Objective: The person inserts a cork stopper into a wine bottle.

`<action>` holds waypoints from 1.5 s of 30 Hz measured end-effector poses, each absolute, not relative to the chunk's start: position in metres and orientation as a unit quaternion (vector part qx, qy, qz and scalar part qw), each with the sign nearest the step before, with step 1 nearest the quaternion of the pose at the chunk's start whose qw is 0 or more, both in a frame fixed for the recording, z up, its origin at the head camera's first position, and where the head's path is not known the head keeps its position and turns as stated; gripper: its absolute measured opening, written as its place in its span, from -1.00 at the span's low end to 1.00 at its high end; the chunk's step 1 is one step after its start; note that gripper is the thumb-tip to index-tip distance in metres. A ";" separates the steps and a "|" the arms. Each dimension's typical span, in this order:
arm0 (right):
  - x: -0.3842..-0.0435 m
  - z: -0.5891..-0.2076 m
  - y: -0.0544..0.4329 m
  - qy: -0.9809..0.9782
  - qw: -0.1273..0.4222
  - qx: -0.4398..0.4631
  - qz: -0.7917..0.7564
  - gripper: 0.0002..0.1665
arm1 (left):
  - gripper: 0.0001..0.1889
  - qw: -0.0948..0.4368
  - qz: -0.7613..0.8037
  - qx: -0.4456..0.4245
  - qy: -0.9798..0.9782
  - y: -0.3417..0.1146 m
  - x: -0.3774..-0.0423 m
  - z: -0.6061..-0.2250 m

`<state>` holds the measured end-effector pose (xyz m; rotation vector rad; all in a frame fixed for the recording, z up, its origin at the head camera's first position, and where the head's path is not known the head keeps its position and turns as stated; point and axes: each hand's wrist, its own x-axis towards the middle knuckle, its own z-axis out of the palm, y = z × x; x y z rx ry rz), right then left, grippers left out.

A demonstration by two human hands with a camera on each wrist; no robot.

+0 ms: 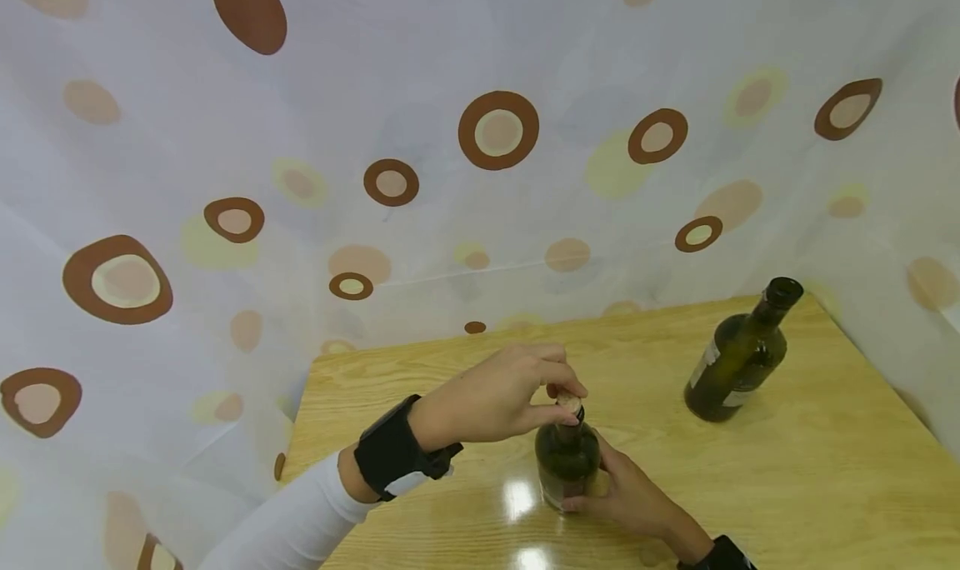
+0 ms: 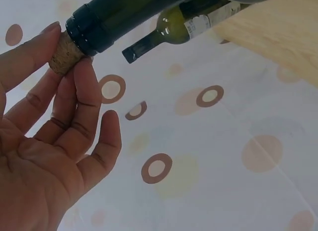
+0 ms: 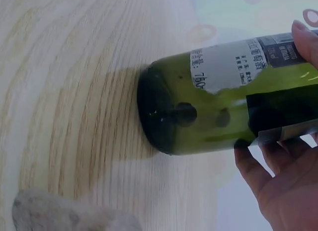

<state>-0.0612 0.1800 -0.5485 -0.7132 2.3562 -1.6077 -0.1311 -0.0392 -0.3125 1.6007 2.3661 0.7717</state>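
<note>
A green glass wine bottle (image 1: pixel 567 462) stands upright on the wooden table, its torn white label (image 3: pixel 223 67) visible in the right wrist view. My right hand (image 1: pixel 626 499) grips the bottle's body, with the thumb on one side and fingers round the other. At the dark bottle mouth (image 2: pixel 89 30), my left hand (image 1: pixel 502 391) pinches a cork (image 2: pixel 65 54) between thumb and fingertips. The cork's outer part shows above the rim; how deep it sits in the neck is hidden.
A second green wine bottle (image 1: pixel 738 357) stands at the back right of the wooden table (image 1: pixel 420 370). A pale, mottled, rounded object (image 3: pixel 69 213) lies on the wood near my right wrist. Dotted white sheeting (image 1: pixel 420 70) hangs behind the table and along its sides.
</note>
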 end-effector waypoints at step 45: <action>-0.025 -0.503 0.136 0.858 -0.229 -0.160 -0.430 0.27 | -0.39 -0.046 0.508 0.199 0.837 -0.021 -0.043 -0.471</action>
